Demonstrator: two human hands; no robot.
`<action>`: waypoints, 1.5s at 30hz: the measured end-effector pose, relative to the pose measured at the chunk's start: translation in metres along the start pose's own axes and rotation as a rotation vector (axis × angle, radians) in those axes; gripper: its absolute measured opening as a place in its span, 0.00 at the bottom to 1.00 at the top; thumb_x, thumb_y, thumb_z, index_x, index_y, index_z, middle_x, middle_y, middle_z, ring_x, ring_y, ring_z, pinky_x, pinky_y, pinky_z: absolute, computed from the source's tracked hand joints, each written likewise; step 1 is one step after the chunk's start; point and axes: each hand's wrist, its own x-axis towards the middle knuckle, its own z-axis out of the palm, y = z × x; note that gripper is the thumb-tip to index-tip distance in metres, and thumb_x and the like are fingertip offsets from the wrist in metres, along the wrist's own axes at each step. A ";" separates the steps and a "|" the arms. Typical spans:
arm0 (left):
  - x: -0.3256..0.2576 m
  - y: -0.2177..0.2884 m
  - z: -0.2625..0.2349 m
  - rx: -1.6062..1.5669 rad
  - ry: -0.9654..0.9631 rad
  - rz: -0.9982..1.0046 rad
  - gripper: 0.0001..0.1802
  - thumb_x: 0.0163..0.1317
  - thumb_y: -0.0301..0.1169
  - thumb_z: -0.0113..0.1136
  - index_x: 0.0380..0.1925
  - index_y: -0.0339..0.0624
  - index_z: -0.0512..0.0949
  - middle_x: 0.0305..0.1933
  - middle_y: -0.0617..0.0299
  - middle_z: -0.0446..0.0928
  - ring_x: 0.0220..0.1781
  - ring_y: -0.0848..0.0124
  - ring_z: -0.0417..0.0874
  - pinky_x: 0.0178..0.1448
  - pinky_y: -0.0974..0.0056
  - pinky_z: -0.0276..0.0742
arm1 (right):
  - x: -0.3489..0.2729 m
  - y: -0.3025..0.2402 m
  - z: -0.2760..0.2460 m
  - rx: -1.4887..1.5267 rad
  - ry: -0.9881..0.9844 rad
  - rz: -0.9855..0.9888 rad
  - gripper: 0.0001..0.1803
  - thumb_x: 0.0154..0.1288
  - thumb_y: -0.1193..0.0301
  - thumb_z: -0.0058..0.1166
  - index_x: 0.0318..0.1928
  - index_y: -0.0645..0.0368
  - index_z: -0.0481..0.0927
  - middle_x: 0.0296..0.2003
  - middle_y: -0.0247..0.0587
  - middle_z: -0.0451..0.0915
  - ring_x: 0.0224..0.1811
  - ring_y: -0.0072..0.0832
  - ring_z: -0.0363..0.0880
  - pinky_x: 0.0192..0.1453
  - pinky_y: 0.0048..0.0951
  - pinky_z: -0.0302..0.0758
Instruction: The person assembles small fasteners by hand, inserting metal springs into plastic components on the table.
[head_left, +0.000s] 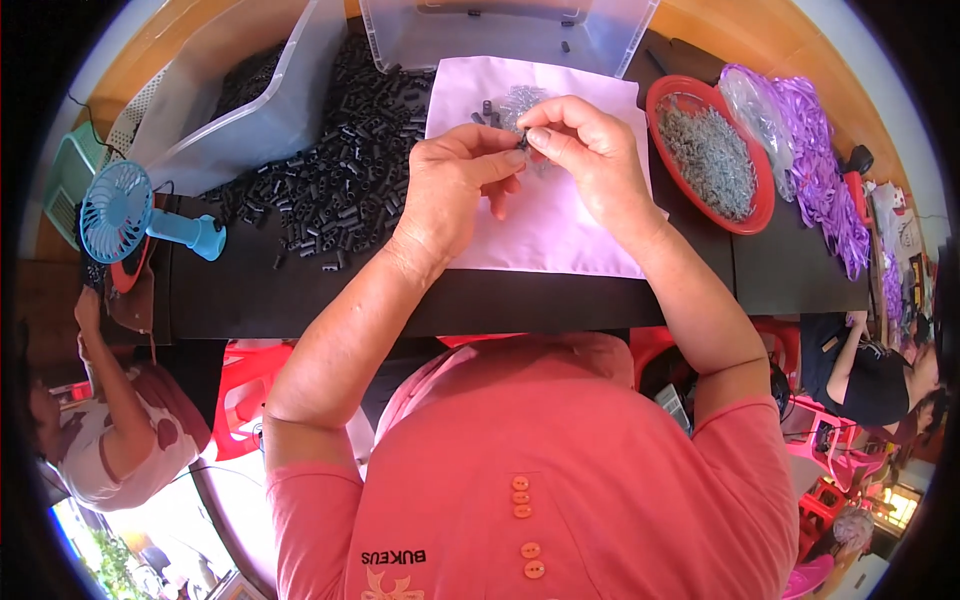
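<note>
Over the pink cloth, my left hand and my right hand meet at their fingertips. Both pinch a small black plastic piece between thumb and forefinger; the fingers cover most of it. Just beyond the fingertips lies a small heap of clear plastic pieces. A few short black tubes rest on the cloth beside that heap. Left of the cloth, a wide spread of loose black tubes covers the dark table.
A translucent bin stands at the left, another bin behind the cloth. To the right are a red bowl of small clear-grey pieces and purple straps. A blue fan lies left. Other people sit at both sides.
</note>
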 end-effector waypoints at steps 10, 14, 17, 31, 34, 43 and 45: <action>-0.003 0.004 0.001 0.098 0.019 0.055 0.07 0.59 0.20 0.64 0.37 0.28 0.81 0.29 0.56 0.82 0.23 0.74 0.79 0.21 0.71 0.71 | -0.002 -0.006 0.002 0.122 -0.027 0.065 0.05 0.68 0.79 0.55 0.42 0.63 0.81 0.36 0.32 0.81 0.36 0.19 0.77 0.42 0.22 0.76; -0.003 0.004 0.001 0.108 0.012 0.062 0.07 0.59 0.20 0.64 0.37 0.29 0.81 0.29 0.57 0.82 0.24 0.75 0.79 0.21 0.71 0.71 | -0.001 -0.003 0.000 0.118 -0.048 0.120 0.06 0.68 0.79 0.55 0.43 0.63 0.82 0.36 0.32 0.81 0.37 0.19 0.77 0.43 0.22 0.77; -0.003 0.003 0.000 0.105 0.022 0.057 0.07 0.59 0.19 0.64 0.37 0.29 0.81 0.29 0.58 0.82 0.24 0.75 0.79 0.21 0.72 0.70 | -0.001 0.001 0.003 0.131 -0.041 0.080 0.06 0.68 0.79 0.55 0.43 0.63 0.82 0.36 0.33 0.81 0.37 0.18 0.77 0.43 0.22 0.77; -0.002 0.000 -0.002 0.175 0.002 0.060 0.07 0.58 0.20 0.64 0.36 0.29 0.81 0.28 0.58 0.80 0.23 0.74 0.78 0.21 0.71 0.70 | 0.000 0.003 0.000 -0.369 -0.048 -0.349 0.07 0.62 0.85 0.57 0.40 0.64 0.81 0.35 0.37 0.81 0.36 0.23 0.80 0.41 0.25 0.77; -0.003 0.000 -0.002 0.209 0.032 0.073 0.05 0.57 0.18 0.64 0.34 0.30 0.82 0.25 0.60 0.80 0.22 0.76 0.77 0.19 0.72 0.69 | 0.000 0.006 0.001 -0.456 -0.053 -0.443 0.08 0.60 0.85 0.56 0.40 0.64 0.81 0.34 0.38 0.80 0.36 0.25 0.81 0.42 0.25 0.77; 0.000 0.003 -0.008 0.082 0.043 0.010 0.06 0.58 0.22 0.65 0.35 0.29 0.82 0.27 0.58 0.81 0.25 0.74 0.79 0.26 0.70 0.73 | -0.004 0.007 0.007 -0.275 -0.047 -0.282 0.14 0.56 0.83 0.61 0.44 0.62 0.79 0.31 0.38 0.77 0.35 0.27 0.80 0.42 0.26 0.77; 0.003 0.002 -0.010 0.068 0.035 0.006 0.07 0.58 0.22 0.65 0.35 0.29 0.82 0.28 0.58 0.81 0.27 0.73 0.79 0.28 0.70 0.74 | -0.007 0.006 0.013 -0.372 -0.018 -0.336 0.16 0.53 0.81 0.63 0.44 0.61 0.78 0.31 0.39 0.77 0.34 0.29 0.80 0.41 0.28 0.78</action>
